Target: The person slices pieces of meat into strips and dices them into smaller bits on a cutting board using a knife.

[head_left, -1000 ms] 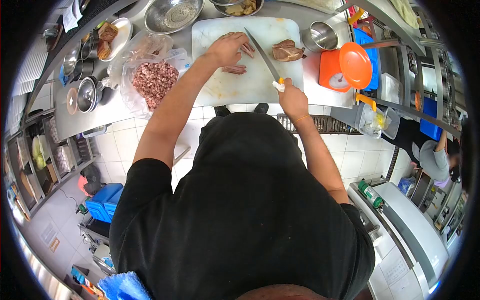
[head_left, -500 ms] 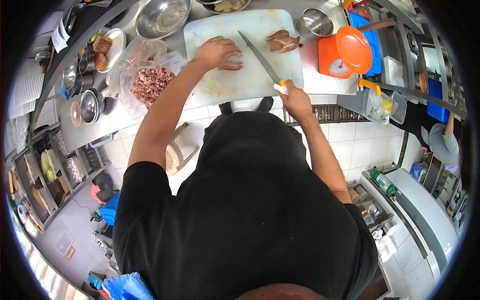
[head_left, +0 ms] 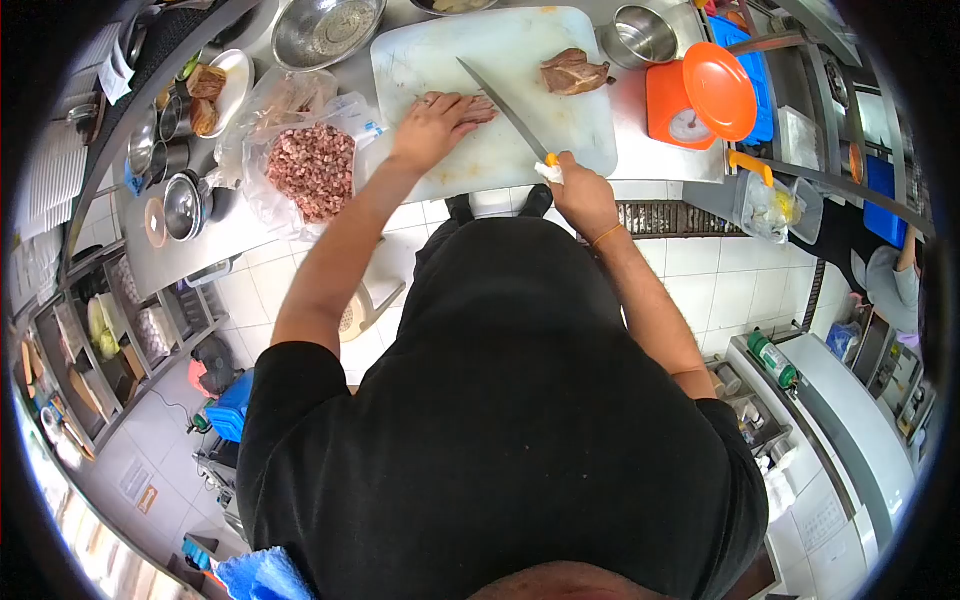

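Observation:
My right hand (head_left: 586, 197) is closed round the handle of a long kitchen knife (head_left: 505, 113). White wrapping and a bit of yellow show at the handle. The blade slants up and left across a white cutting board (head_left: 470, 45), its edge close to my left fingers. With fingers together, my left hand (head_left: 434, 126) presses on a piece of meat (head_left: 481, 112) and covers most of it. A second, browner piece of meat (head_left: 574, 72) lies on the board to the right of the blade, touched by neither hand.
Left of the board is a plastic bag of chopped meat (head_left: 312, 170). A metal bowl (head_left: 328, 30) stands behind it. To the right are a metal pot (head_left: 640, 38) and an orange scale (head_left: 690, 110). Another person's arm (head_left: 907, 255) shows at far right.
My left hand has shifted slightly right and down on the piece of meat. The knife has moved a little left, its blade now nearer my left fingers. The whole view has shifted slightly.

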{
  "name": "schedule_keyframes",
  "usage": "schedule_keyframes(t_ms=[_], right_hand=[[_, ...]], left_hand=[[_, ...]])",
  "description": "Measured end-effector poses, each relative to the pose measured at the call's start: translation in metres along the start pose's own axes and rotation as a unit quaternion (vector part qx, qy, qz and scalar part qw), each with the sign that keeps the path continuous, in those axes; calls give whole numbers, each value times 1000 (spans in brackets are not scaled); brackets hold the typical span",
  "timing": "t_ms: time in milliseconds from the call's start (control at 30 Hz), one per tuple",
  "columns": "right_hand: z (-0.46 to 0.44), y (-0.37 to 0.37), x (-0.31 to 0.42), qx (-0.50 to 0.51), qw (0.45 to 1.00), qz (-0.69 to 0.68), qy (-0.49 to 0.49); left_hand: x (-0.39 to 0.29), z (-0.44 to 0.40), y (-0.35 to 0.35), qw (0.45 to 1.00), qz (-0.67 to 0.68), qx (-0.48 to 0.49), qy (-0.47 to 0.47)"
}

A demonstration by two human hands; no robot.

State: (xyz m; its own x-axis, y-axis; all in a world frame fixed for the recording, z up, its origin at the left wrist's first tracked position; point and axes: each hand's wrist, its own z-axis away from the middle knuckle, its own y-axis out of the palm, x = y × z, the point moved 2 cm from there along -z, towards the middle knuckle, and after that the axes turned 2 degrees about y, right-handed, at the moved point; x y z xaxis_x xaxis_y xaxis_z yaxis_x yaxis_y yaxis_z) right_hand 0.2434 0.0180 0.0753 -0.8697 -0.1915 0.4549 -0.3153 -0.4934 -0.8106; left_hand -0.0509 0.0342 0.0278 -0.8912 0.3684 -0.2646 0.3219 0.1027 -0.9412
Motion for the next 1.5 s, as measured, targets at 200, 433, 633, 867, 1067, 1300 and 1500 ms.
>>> schedule_keyframes(t_ms=[200, 433, 633, 867, 1067, 1300, 1500], right_hand=[[-12, 0, 7, -16, 1000, 19, -5], [-17, -26, 32, -14, 998, 58, -29], [-12, -25, 47, 18, 995, 97, -25], [-26, 2, 34, 42, 996, 80, -3], [-65, 22, 37, 4, 997, 58, -50], [-48, -27, 59, 12, 994, 83, -67], [-11, -34, 59, 49, 994, 92, -35]], left_hand=[[-36, 5, 8, 989, -12, -96, -113], [-46, -12, -12, 983, 8, -95, -155], [-40, -19, -7, 989, 54, -40, -133], [-34, -18, 1, 987, 86, -66, -118], [-36, -16, 2, 985, 91, -79, -124], [-38, -11, 1, 970, 137, -132, -150], [-31, -14, 0, 976, 122, -86, -162]])
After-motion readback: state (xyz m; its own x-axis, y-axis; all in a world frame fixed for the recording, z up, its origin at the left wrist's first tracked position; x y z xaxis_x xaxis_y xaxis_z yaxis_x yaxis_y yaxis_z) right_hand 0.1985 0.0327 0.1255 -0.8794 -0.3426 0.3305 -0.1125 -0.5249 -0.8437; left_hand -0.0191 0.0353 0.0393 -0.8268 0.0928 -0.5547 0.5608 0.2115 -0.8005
